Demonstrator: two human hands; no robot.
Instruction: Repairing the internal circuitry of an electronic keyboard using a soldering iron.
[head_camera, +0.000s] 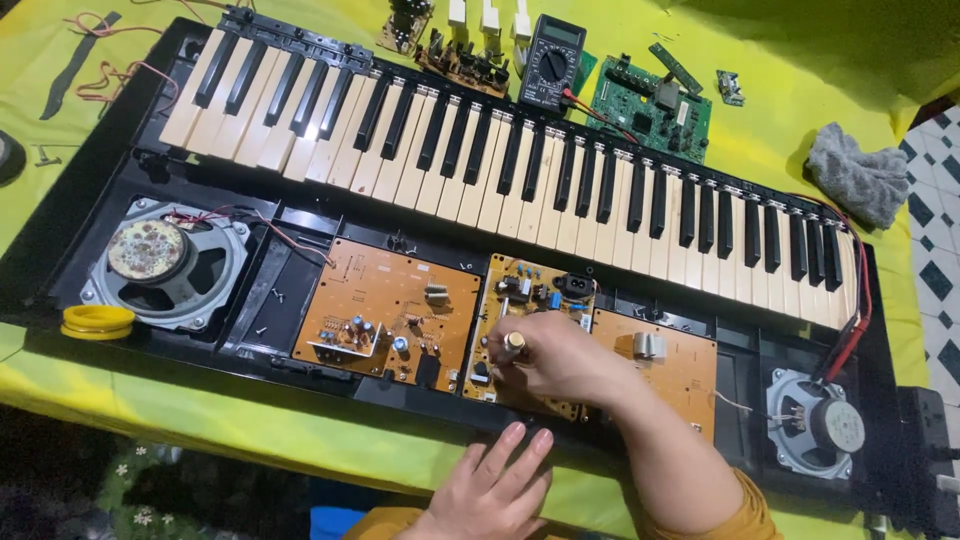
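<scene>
An opened electronic keyboard lies on a yellow-green cloth with its boards bare. My right hand rests over the middle brown circuit board and grips a screwdriver, whose handle end shows between thumb and fingers. My left hand lies flat on the front edge of the black case, fingers spread, holding nothing. A larger brown board sits to the left and another brown board to the right.
Speakers sit at the left and right ends of the case. A multimeter, a green circuit board, small parts and a grey rag lie behind the keys. A yellow tape roll is at the left.
</scene>
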